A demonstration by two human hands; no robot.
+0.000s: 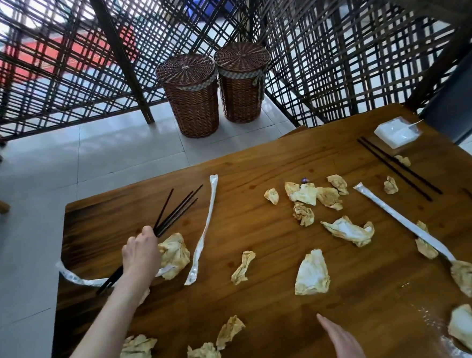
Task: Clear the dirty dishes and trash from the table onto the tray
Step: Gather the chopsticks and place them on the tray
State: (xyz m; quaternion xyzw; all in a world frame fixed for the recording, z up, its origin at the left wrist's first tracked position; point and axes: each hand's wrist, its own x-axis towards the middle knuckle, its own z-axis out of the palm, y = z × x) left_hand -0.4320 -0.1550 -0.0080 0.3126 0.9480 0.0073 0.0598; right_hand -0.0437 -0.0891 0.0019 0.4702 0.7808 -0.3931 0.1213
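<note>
Stained crumpled napkins [311, 272] litter the wooden table [256, 163] around paper sleeves [202, 234].

Left hand [141, 254] grips black chopsticks [175, 211] above table [266, 302].

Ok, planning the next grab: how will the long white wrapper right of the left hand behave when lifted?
The wrapper looks thin and already lies curved, so it will probably flop and droop from wherever it's pinched. Flat and papery, it seems very light and shouldn't roll. Its glossy surface may be slippery.
</note>
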